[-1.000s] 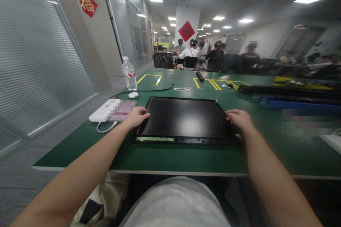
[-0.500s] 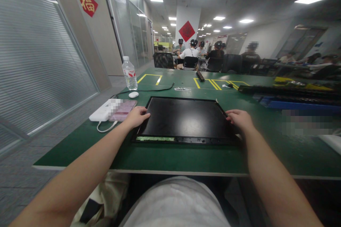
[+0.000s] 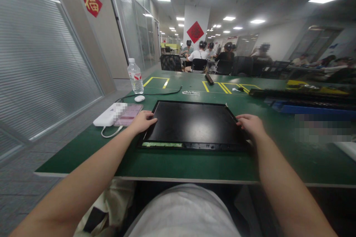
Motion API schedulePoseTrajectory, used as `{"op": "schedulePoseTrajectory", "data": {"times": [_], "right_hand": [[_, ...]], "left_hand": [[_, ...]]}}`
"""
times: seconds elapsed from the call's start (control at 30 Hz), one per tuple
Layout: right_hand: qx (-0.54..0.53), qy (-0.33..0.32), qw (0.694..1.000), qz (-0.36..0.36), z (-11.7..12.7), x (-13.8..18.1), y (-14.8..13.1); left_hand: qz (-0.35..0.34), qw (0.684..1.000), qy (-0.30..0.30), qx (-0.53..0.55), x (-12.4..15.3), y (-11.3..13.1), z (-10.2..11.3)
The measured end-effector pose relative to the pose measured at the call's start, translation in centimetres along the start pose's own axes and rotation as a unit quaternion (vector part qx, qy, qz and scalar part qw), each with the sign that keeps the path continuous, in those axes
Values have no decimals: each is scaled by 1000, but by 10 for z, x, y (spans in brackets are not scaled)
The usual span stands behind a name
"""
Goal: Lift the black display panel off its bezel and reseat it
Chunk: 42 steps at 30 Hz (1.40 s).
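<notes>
A black display panel (image 3: pixel 194 122) with a dark frame lies flat on the green table (image 3: pixel 194 164) in front of me. Along its near edge runs a green circuit strip (image 3: pixel 162 144). My left hand (image 3: pixel 142 121) grips the panel's left edge, thumb on top near the screen. At the opposite side, my right hand (image 3: pixel 250 124) has its fingers closed on the right edge. The undersides of the frame, where some fingertips go, are hidden.
Left of the panel are a phone (image 3: pixel 129 114), a white power bank (image 3: pixel 107 114) with a cable, a white earbud case (image 3: pixel 139 98) and a water bottle (image 3: pixel 135 77). Dark and blue parts (image 3: pixel 294 106) lie at the right. Several people sit at tables beyond.
</notes>
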State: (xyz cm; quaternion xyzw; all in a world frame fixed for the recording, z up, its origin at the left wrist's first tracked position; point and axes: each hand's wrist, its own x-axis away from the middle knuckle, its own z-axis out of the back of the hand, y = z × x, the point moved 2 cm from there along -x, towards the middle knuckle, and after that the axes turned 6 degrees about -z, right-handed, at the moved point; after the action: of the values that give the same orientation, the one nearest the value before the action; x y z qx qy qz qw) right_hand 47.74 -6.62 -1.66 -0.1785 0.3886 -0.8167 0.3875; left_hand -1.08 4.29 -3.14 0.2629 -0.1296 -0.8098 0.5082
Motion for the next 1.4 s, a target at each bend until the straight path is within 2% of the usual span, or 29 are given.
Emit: {"op": "schedulePoseTrajectory", "data": {"times": [0.87, 1.4], "right_hand": [[6, 3, 1000, -4, -1, -2, 1], [11, 6, 1000, -6, -1, -3, 4]], "left_hand": [[18, 1000, 3, -4, 2, 2, 2], [-5, 999, -7, -50, 2, 6, 3]]}}
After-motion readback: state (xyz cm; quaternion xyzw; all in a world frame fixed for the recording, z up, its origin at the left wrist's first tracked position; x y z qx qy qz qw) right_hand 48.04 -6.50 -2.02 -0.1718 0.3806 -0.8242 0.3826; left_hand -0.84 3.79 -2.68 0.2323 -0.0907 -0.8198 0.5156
